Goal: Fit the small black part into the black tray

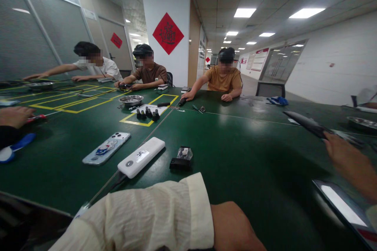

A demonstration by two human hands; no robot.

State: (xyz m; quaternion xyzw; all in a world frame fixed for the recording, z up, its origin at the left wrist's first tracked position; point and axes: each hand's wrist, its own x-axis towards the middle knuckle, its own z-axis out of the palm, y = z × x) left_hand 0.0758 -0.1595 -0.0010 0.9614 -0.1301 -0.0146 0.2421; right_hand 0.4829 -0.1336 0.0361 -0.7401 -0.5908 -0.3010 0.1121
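Observation:
My right hand [347, 160], at the right edge, grips a long dark tapered object [308, 124]; its kind I cannot make out. The object is raised above the green table [235, 153] and points left. My left forearm, in a cream sleeve [156, 211], crosses the bottom of the view. Only the back and wrist of my left hand [235, 225] show; its fingers are out of frame. Beyond that arm lie a white power bank [141, 157] with a cable and a small black item with clear plastic wrapping [182, 157]. Below my right forearm lies a dark-screened device [341, 208].
A phone in a patterned case [106, 148] lies left of the power bank. Several black cylindrical parts [147, 115] stand near a metal bowl [131, 100]. Another person's hand [14, 117] is at far left. Several co-workers sit across the table, one [224, 76] reaching to a black tool.

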